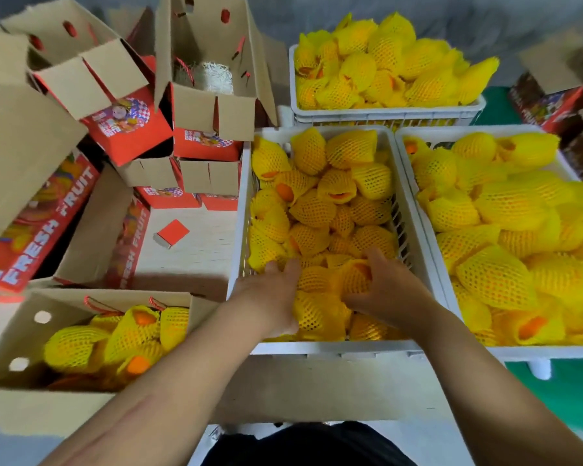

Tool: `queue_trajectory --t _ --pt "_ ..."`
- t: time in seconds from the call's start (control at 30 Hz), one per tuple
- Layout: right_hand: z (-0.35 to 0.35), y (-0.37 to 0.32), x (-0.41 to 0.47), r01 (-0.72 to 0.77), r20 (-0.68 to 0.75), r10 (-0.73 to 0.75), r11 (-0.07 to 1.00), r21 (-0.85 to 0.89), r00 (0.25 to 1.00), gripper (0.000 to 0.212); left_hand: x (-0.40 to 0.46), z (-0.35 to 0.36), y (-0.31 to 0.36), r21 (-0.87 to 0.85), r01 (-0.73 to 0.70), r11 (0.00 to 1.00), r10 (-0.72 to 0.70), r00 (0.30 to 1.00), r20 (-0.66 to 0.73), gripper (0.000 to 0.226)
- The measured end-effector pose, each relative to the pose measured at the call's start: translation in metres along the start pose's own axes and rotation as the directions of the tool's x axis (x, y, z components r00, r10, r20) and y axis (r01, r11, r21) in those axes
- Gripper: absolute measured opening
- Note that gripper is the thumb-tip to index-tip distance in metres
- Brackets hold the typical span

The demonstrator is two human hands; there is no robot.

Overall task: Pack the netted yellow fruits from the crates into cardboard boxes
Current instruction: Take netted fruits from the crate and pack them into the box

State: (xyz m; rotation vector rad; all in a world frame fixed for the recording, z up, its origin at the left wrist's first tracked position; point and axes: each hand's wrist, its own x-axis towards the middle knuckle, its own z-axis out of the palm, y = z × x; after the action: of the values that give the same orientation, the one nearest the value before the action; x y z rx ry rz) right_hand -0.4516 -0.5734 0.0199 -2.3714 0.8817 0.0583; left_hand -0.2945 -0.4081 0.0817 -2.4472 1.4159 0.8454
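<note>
Head view: both hands reach into the middle crate (320,346); right hand (389,290) curls round a netted fruit (352,279), left hand (273,294) rests spread on others. Best lift gently, then carry to the box (21,334).

A green floor (572,391) shows at the right. On it stand three white crates of netted fruit: one centre (414,210), one right (428,227), one behind (384,114). Open cardboard boxes (212,105) crowd its left side, the nearest (11,334) partly filled.
</note>
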Motion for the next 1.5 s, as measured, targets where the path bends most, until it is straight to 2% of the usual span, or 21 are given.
queue_trajectory --t 0.07,0.13,0.2,0.27,0.33,0.4,0.47,0.53,0.6,0.73,0.8,0.9,1.0,1.1,1.17,1.23,1.3,1.37,1.5 --pt "-0.003 -0.008 -0.002 0.030 -0.031 -0.025 0.981 0.190 0.999 0.062 -0.007 -0.003 -0.011 -0.207 -0.035 0.978 0.024 0.998 -0.058 0.077" --pt "-0.005 -0.019 -0.002 0.067 -0.039 -0.058 0.940 0.336 0.998 0.066 -0.012 -0.008 -0.024 -0.464 -0.046 0.885 0.009 0.997 -0.081 0.077" --pt "-0.003 -0.034 -0.002 0.094 -0.051 -0.079 0.879 0.468 0.996 0.066 -0.016 -0.010 -0.038 -0.710 -0.047 0.703 -0.036 0.994 -0.102 0.076" --pt "0.002 -0.051 -0.004 0.090 -0.033 -0.088 0.799 0.594 0.996 0.065 -0.022 -0.006 -0.048 -0.893 -0.069 0.445 -0.072 0.991 -0.112 0.062" --pt "0.008 -0.071 -0.006 0.095 -0.025 -0.105 0.746 0.659 0.994 0.062 -0.029 0.002 -0.058 -0.978 -0.101 0.182 -0.100 0.988 -0.120 0.048" --pt "0.017 -0.096 -0.008 0.096 -0.026 -0.111 0.682 0.725 0.993 0.060 -0.041 0.007 -0.073 -0.991 -0.128 -0.026 -0.147 0.981 -0.123 0.043" --pt "0.031 -0.125 -0.007 0.092 -0.029 -0.107 0.660 0.746 0.994 0.055 -0.056 0.009 -0.093 -0.976 -0.149 -0.159 -0.213 0.970 -0.113 0.044" --pt "0.049 -0.158 -0.004 0.103 -0.035 -0.112 0.682 0.724 0.993 0.051 -0.071 0.011 -0.122 -0.961 -0.169 -0.220 -0.271 0.957 -0.107 0.036" --pt "0.070 -0.195 -0.001 0.106 -0.025 -0.128 0.684 0.721 0.992 0.050 -0.089 0.017 -0.160 -0.967 -0.188 -0.172 -0.317 0.940 -0.126 0.022" --pt "0.116 -0.251 0.002 0.083 -0.047 -0.073 0.648 0.757 0.996 0.048 -0.128 0.034 -0.246 -0.989 -0.144 0.040 -0.388 0.910 -0.148 0.024" --pt "0.143 -0.276 0.002 0.040 -0.043 -0.009 0.607 0.793 0.999 0.046 -0.145 0.047 -0.294 -0.989 -0.103 0.102 -0.397 0.908 -0.135 0.018" --pt "0.178 -0.294 0.000 -0.023 -0.076 0.117 0.671 0.741 0.990 0.053 -0.157 0.061 -0.347 -0.983 -0.005 0.183 -0.367 0.927 -0.073 0.013" --pt "0.198 -0.298 -0.001 -0.095 -0.111 0.220 0.749 0.656 0.969 0.067 -0.150 0.063 -0.379 -0.881 0.119 0.459 -0.297 0.955 -0.025 0.004" --pt "0.206 -0.305 -0.006 -0.058 -0.193 0.221 0.788 0.613 0.956 0.071 -0.131 0.054 -0.383 -0.630 0.204 0.749 -0.115 0.977 0.181 0.032" --pt "0.208 -0.309 -0.010 -0.005 -0.245 0.194 0.795 0.607 0.950 0.066 -0.116 0.049 -0.373 -0.401 0.222 0.889 -0.067 0.929 0.364 0.053" --pt "0.209 -0.311 -0.015 0.023 -0.273 0.166 0.816 0.578 0.948 0.065 -0.100 0.048 -0.366 -0.294 0.269 0.917 -0.102 0.872 0.480 0.083" --pt "0.210 -0.313 -0.020 0.049 -0.285 0.140 0.821 0.568 0.948 0.063 -0.087 0.048 -0.365 -0.305 0.350 0.886 -0.129 0.816 0.563 0.098" --pt "0.212 -0.313 -0.022 0.073 -0.318 0.111 0.853 0.516 0.942 0.062 -0.080 0.046 -0.367 -0.337 0.373 0.865 -0.114 0.798 0.592 0.094" --pt "0.215 -0.312 -0.024 0.111 -0.359 0.039 0.916 0.387 0.932 0.066 -0.086 0.048 -0.369 -0.388 0.310 0.868 -0.091 0.868 0.489 0.084"
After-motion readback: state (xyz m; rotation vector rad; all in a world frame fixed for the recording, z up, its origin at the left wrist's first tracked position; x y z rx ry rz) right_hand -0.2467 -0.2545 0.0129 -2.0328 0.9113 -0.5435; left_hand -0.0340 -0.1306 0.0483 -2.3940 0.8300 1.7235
